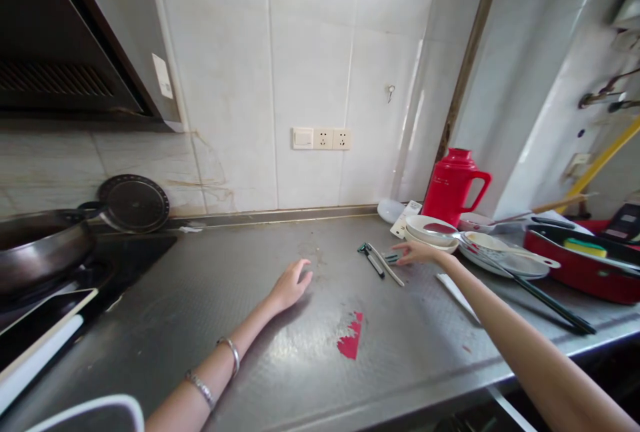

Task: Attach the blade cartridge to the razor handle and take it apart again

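Observation:
My left hand (291,283) lies on the steel counter (280,352) with its fingers loosely stretched and nothing in it. Two bracelets circle that wrist. My right hand (417,253) reaches across to the right, fingers extended, its fingertips touching a small green-handled tool (391,259). A black-and-silver peeler-like utensil (383,263) lies on the counter just left of those fingertips. Stacked white bowls (431,231) with a ladle across them stand right behind the right hand.
A red thermos jug (454,185) stands at the back right. A red pan (585,272) holds a yellow-green sponge, with long black chopsticks (545,299) beside it. A wok (43,245) sits on the stove at left, a dark lid (133,203) against the wall. A red patch (351,339) marks the counter.

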Action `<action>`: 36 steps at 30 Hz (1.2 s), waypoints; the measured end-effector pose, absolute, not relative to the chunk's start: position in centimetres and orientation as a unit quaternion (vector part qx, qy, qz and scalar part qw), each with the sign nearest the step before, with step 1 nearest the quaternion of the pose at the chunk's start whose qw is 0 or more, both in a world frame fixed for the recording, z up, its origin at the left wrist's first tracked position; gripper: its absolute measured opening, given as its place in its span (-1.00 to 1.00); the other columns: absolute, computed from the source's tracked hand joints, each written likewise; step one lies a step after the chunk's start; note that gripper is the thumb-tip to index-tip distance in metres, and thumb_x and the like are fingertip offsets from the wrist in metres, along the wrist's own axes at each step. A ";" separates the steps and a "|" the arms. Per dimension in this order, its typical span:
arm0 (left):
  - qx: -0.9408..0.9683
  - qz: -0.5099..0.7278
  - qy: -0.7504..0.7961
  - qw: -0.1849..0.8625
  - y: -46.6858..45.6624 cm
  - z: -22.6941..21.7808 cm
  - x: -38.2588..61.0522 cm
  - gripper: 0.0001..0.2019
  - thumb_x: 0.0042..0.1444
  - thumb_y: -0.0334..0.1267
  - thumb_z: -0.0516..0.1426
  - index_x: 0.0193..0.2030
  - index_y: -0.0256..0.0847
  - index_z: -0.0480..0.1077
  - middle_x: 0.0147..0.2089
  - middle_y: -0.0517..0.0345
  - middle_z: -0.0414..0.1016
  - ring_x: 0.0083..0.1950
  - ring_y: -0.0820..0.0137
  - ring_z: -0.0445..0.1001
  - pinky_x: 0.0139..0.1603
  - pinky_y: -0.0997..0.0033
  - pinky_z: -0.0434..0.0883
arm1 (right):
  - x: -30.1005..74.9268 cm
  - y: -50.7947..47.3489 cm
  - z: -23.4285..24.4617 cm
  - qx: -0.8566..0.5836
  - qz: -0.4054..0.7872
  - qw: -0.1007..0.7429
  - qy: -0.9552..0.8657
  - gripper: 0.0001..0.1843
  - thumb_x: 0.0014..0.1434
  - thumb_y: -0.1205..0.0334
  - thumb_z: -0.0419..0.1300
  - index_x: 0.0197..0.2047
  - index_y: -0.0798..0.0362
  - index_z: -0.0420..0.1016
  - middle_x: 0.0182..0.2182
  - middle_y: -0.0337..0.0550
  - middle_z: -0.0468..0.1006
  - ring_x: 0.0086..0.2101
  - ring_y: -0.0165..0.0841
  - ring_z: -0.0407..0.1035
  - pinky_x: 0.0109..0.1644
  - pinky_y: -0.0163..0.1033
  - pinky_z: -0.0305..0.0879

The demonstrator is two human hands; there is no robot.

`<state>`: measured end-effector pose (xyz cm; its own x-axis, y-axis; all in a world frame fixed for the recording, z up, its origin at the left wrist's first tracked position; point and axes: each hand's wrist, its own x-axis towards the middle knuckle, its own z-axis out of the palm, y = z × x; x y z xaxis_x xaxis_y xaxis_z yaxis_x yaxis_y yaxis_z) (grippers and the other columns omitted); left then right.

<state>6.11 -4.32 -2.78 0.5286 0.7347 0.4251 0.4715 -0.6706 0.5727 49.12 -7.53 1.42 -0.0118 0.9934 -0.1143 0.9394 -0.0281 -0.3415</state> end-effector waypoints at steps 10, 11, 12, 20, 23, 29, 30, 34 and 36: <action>0.859 0.341 0.330 0.193 -4.7 -2.6 6.3 -0.75 0.17 -0.20 -0.04 -0.07 -0.18 0.33 -0.06 0.04 0.44 0.03 0.30 0.36 0.10 0.27 0.25 | 49.1 -6.8 1.5 -0.723 0.227 0.043 -0.652 -0.22 -0.14 0.02 0.25 0.19 0.00 0.27 -0.62 -0.24 0.44 -0.58 -0.39 0.31 -0.49 -0.32 0.23; 0.858 0.342 0.329 0.194 -4.7 -2.6 6.3 -0.75 0.17 -0.19 -0.04 -0.07 -0.18 0.33 -0.05 0.04 0.44 0.03 0.30 0.35 0.10 0.27 0.25 | 49.1 -6.8 1.4 -0.724 0.229 0.044 -0.649 -0.20 -0.14 0.02 0.25 0.21 0.00 0.25 -0.63 -0.24 0.44 -0.59 -0.39 0.31 -0.49 -0.33 0.23; 0.858 0.343 0.329 0.196 -4.7 -2.7 6.3 -0.74 0.17 -0.19 -0.04 -0.06 -0.18 0.33 -0.05 0.04 0.43 0.04 0.30 0.35 0.10 0.27 0.25 | 49.1 -6.8 1.4 -0.724 0.232 0.049 -0.648 -0.19 -0.13 0.03 0.25 0.22 0.00 0.22 -0.63 -0.24 0.43 -0.59 -0.40 0.30 -0.51 -0.34 0.22; 0.856 0.337 0.334 0.204 -4.7 -2.7 6.3 -0.70 0.21 -0.15 -0.10 -0.03 -0.19 0.31 -0.03 0.02 0.43 0.05 0.31 0.35 0.10 0.28 0.25 | 49.6 -6.3 0.2 -0.714 0.241 0.092 -0.651 -0.15 -0.14 0.00 0.28 0.22 0.09 0.21 -0.51 -0.18 0.49 -0.62 -0.48 0.25 -0.63 -0.42 0.06; 0.857 0.335 0.335 0.204 -4.7 -2.6 6.3 -0.70 0.21 -0.15 -0.10 -0.04 -0.19 0.31 -0.03 0.02 0.43 0.04 0.31 0.35 0.08 0.29 0.25 | 49.6 -6.3 0.0 -0.715 0.241 0.100 -0.648 -0.14 -0.14 -0.02 0.28 0.21 0.12 0.22 -0.46 -0.13 0.52 -0.60 -0.45 0.27 -0.62 -0.40 0.08; 0.857 0.331 0.341 0.196 -4.7 -2.6 6.2 -0.69 0.22 -0.15 -0.11 -0.03 -0.20 0.31 -0.03 0.01 0.43 0.04 0.32 0.35 0.09 0.30 0.25 | 50.1 -6.1 0.6 -0.738 0.078 0.177 -0.646 -0.43 -0.05 -0.07 0.20 -0.08 0.18 0.52 -0.42 -0.04 0.57 -0.39 -0.25 0.42 -0.32 -0.27 0.29; 0.858 0.331 0.342 0.196 -4.7 -2.6 6.2 -0.69 0.22 -0.15 -0.11 -0.03 -0.20 0.31 -0.04 0.01 0.43 0.04 0.32 0.36 0.09 0.30 0.25 | 50.1 -6.1 0.7 -0.739 0.054 0.190 -0.644 -0.47 -0.04 -0.06 0.18 -0.13 0.18 0.55 -0.41 -0.03 0.57 -0.36 -0.23 0.43 -0.27 -0.26 0.29; 0.856 0.329 0.349 0.193 -4.7 -2.4 6.1 -0.70 0.21 -0.15 -0.10 -0.03 -0.20 0.31 -0.03 0.01 0.43 0.05 0.31 0.35 0.10 0.28 0.26 | 49.6 -6.3 1.2 -0.738 0.032 0.204 -0.642 -0.57 -0.02 0.02 0.17 -0.19 0.15 0.57 -0.36 -0.04 0.59 -0.32 -0.20 0.45 -0.22 -0.24 0.30; 0.855 0.327 0.356 0.188 -4.5 -2.3 6.0 -0.71 0.20 -0.17 -0.09 -0.03 -0.19 0.30 -0.01 0.01 0.42 0.07 0.31 0.34 0.12 0.28 0.24 | 48.5 -6.4 1.2 -0.732 0.034 0.212 -0.646 -0.60 0.01 0.05 0.13 -0.18 0.13 0.57 -0.33 -0.04 0.60 -0.30 -0.20 0.45 -0.20 -0.23 0.31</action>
<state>5.99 -4.49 -2.25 0.5321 0.7323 0.4251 0.4864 -0.6753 0.5545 48.47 -6.42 1.21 0.1628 0.9609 0.2240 0.9318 -0.0751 -0.3550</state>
